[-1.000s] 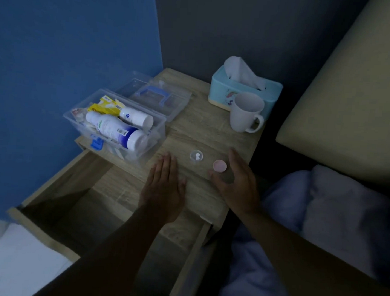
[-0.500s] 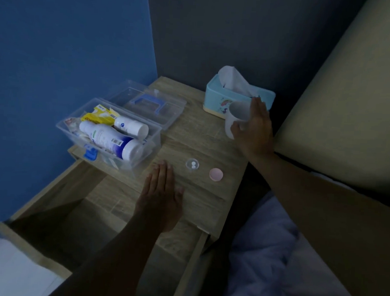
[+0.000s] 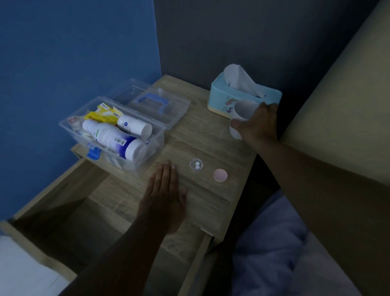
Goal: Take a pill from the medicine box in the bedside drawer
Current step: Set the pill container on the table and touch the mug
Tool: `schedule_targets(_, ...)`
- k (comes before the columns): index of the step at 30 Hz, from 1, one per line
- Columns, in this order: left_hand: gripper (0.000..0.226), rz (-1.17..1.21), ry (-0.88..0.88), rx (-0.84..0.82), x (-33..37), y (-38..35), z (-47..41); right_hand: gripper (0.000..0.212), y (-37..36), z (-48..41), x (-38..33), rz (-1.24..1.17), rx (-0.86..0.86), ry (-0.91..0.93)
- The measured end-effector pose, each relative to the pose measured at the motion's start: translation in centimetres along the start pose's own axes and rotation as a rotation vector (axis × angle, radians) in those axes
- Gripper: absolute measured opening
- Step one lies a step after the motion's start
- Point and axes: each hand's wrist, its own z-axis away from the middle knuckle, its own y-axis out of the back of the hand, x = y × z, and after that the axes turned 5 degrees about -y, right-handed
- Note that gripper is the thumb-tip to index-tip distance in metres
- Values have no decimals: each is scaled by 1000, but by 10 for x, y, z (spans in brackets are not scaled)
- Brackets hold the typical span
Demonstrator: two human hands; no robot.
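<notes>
Pills (image 3: pixel 197 165), two small white ones, already lie in a tiny clear container (image 3: pixel 196 165) on the wooden worktop (image 3: pixel 212 135) of the bedside stand, with its pink cap (image 3: pixel 220 175) off and lying just beside it. That suggests most of the task is done: the drawer (image 3: pixel 59 211) stands pulled out, and the clear medicine box (image 3: pixel 111 134) sits open at the worktop's left edge. Its lid (image 3: pixel 153 102) with the blue handle lies flat behind it, and a large white bottle (image 3: pixel 114 138), a smaller white bottle (image 3: pixel 134 126) and yellow packets (image 3: pixel 101 114) remain inside.

What seems left is the swallowing itself. The right hand (image 3: pixel 256 126) is at the white mug (image 3: pixel 241 118) in front of the blue tissue box (image 3: pixel 243 96), thumb against the near wall and fingers (image 3: pixel 268 107) curled round the far side, clamped on it as far as the dim light shows. The mug appears to rest on the worktop, not yet lifted. The left hand (image 3: pixel 164 195) lies flat, palm down, fingers together and holding nothing, near the pill container but not touching it. Whether the mug holds water cannot be seen. Putting the box back and shutting the drawer would presumably follow.
</notes>
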Motion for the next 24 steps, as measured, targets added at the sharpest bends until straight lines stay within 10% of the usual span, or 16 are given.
schedule_targets(24,69,75,13,1,1,3,-1,88,18,61,-16,-75,-176,282)
